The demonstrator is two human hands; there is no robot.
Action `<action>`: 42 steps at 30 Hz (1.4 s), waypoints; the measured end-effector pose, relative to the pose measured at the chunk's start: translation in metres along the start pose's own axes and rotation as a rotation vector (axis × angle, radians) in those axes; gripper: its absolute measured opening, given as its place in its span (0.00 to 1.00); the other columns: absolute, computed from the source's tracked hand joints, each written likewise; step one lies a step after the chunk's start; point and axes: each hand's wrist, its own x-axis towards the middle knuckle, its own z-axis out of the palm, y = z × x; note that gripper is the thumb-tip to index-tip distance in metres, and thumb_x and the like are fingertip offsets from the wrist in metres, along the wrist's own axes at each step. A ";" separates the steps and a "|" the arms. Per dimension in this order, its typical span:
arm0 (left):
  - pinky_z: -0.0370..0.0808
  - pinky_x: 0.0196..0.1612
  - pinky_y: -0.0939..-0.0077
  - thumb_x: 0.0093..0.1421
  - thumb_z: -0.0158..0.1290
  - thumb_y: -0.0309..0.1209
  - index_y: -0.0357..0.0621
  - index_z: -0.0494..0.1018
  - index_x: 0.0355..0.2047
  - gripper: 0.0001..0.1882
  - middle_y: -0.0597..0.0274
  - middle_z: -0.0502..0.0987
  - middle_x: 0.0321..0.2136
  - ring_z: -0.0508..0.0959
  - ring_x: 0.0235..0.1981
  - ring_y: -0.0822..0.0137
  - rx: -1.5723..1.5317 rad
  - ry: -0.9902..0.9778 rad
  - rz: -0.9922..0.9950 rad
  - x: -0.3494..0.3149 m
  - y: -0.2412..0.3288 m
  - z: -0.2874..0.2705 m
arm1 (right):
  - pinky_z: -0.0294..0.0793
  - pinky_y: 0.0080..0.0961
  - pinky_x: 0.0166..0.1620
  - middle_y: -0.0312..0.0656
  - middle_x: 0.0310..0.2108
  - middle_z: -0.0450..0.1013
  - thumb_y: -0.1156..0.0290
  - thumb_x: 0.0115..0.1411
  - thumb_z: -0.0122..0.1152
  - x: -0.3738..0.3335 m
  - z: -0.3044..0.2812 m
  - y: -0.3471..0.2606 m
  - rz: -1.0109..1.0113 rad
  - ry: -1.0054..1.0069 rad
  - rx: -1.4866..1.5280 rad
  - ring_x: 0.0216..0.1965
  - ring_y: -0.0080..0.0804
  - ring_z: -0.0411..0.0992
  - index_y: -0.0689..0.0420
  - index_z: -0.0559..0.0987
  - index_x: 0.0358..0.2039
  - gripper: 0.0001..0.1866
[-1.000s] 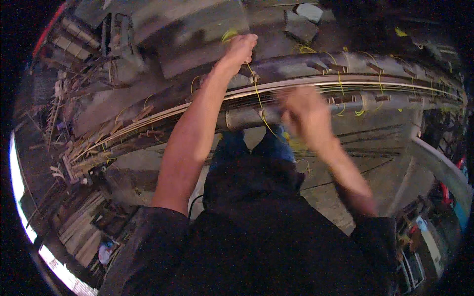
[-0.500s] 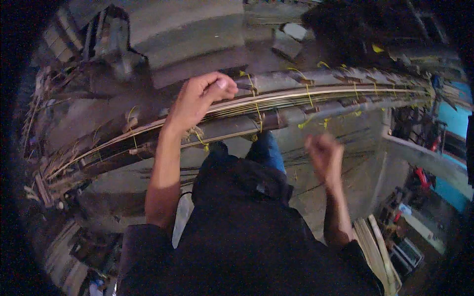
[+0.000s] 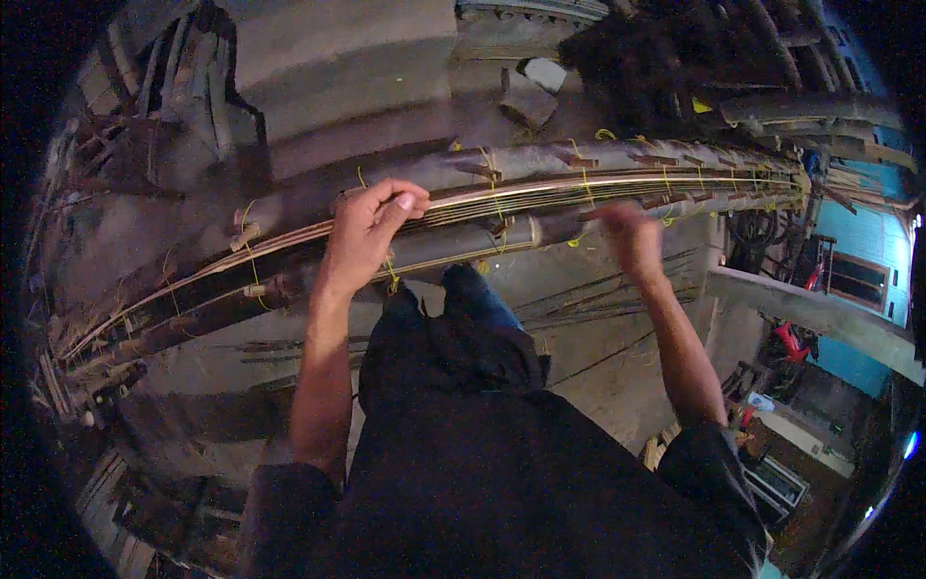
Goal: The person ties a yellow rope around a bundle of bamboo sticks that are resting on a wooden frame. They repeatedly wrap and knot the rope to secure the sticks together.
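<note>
Poles, two, long: the rear pole (image 3: 526,159) runs beyond both grips, the front pole (image 3: 453,248) to the right of the left grip and nearer us. Strips (image 3: 540,185), long, pale, bundled between the poles, passing beneath the left grip.

Left grip (image 3: 367,236): thumb and fingertips together, nothing visible between; contact below uncertain. Right grip (image 3: 632,241): blurred by the front pole; we cannot tell its closure.

Yellow ties (image 3: 585,183), thin, several, across the strips between the grips and beyond. Step, we judge: handwork along the tied strips; a next grasp calls for a steadied right grip. Writing: none legible to us.
</note>
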 end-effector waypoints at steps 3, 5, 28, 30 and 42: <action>0.71 0.43 0.76 0.63 0.43 0.35 0.37 0.72 0.37 0.13 0.61 0.76 0.32 0.76 0.36 0.71 -0.038 0.051 -0.017 0.001 0.000 0.009 | 0.72 0.31 0.38 0.45 0.28 0.75 0.69 0.54 0.57 0.019 -0.022 0.010 0.268 0.332 0.145 0.31 0.41 0.75 0.58 0.78 0.35 0.10; 0.72 0.43 0.77 0.64 0.43 0.32 0.34 0.72 0.37 0.13 0.59 0.76 0.31 0.75 0.36 0.72 -0.056 0.052 -0.018 0.008 0.009 0.023 | 0.72 0.30 0.39 0.45 0.28 0.76 0.66 0.55 0.57 0.025 -0.014 0.034 0.103 0.219 0.036 0.31 0.40 0.75 0.59 0.79 0.34 0.11; 0.71 0.41 0.62 0.57 0.49 0.31 0.41 0.72 0.40 0.12 0.51 0.75 0.37 0.75 0.39 0.50 0.791 0.110 0.101 0.038 -0.003 0.086 | 0.67 0.24 0.31 0.37 0.28 0.71 0.68 0.57 0.55 -0.020 0.124 -0.075 0.361 -0.831 1.080 0.28 0.26 0.68 0.58 0.75 0.37 0.10; 0.71 0.42 0.60 0.55 0.49 0.30 0.41 0.73 0.40 0.13 0.51 0.76 0.37 0.75 0.38 0.51 0.821 0.038 0.156 0.034 -0.022 0.084 | 0.65 0.23 0.29 0.36 0.27 0.72 0.70 0.56 0.55 -0.014 0.052 -0.080 -0.305 -0.172 0.750 0.27 0.23 0.68 0.56 0.76 0.33 0.06; 0.71 0.27 0.65 0.52 0.53 0.37 0.45 0.73 0.22 0.10 0.57 0.74 0.19 0.76 0.23 0.57 1.101 0.258 0.426 0.048 -0.048 0.104 | 0.70 0.33 0.35 0.44 0.32 0.72 0.58 0.61 0.49 0.172 0.000 -0.121 -0.304 -0.654 -0.392 0.31 0.36 0.71 0.57 0.71 0.45 0.18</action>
